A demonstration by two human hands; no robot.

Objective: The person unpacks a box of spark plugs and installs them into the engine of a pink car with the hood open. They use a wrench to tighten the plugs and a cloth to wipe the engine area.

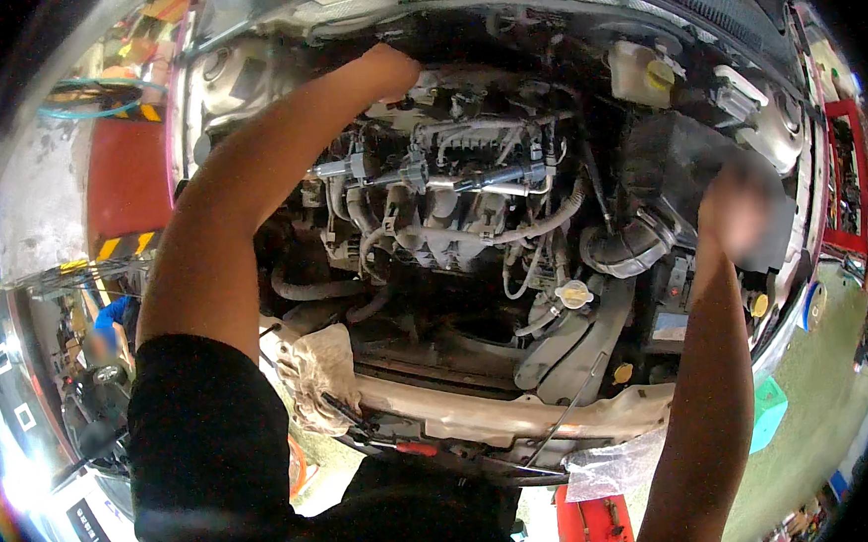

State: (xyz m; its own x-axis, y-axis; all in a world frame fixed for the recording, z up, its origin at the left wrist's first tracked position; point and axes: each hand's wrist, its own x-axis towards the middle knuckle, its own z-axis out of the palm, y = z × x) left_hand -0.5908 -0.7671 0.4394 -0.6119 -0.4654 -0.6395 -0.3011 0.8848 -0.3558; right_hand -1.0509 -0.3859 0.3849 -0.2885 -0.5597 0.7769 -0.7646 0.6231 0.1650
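I lean over an open car engine bay. My left hand (392, 70) reaches to the far back of the engine (451, 220), just above the silver fuel rail (448, 179); its fingers are hidden behind engine parts. My right hand (739, 215) is blurred and rests on the black air box (681, 161) at the right side, above the ribbed black intake hose (624, 249). I cannot see whether either hand holds anything.
A dirty rag (316, 373) lies on the front crossmember (482, 412), beside a thin prop rod (572, 412). A white reservoir with a yellow cap (640, 70) sits at the back right. A red tool cabinet (846, 181) and a green box (767, 412) stand to the right.
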